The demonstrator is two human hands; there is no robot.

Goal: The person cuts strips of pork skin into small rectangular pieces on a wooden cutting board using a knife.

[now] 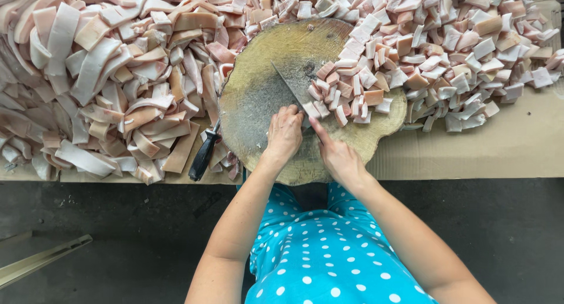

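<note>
Blue polka-dot cloth [320,263] fills the bottom of the view, with both bare forearms reaching up from it to a round wooden chopping block [264,92]. On the block, the left hand [284,133] has its grip clenched around the handle of a cleaver [292,82], whose grey, dull blade points up and away across the scarred, greasy wood. The right hand [338,157] lies just beside it, grasping nothing, its fingers stretched out so the tips touch the nearest cut pieces [352,92] at the blade's edge. Those pieces are small, blocky squares of pork skin and fat, pale pink and white with tan rind, heaped over the block's right half and spilling onto the cardboard [517,145] covering the desk. Left of the block lies a big pile of long uncut strips [100,86], the same pink and tan, curled and overlapping. Among them, near the block's lower left rim, a black knife handle [202,157] sticks out.
</note>
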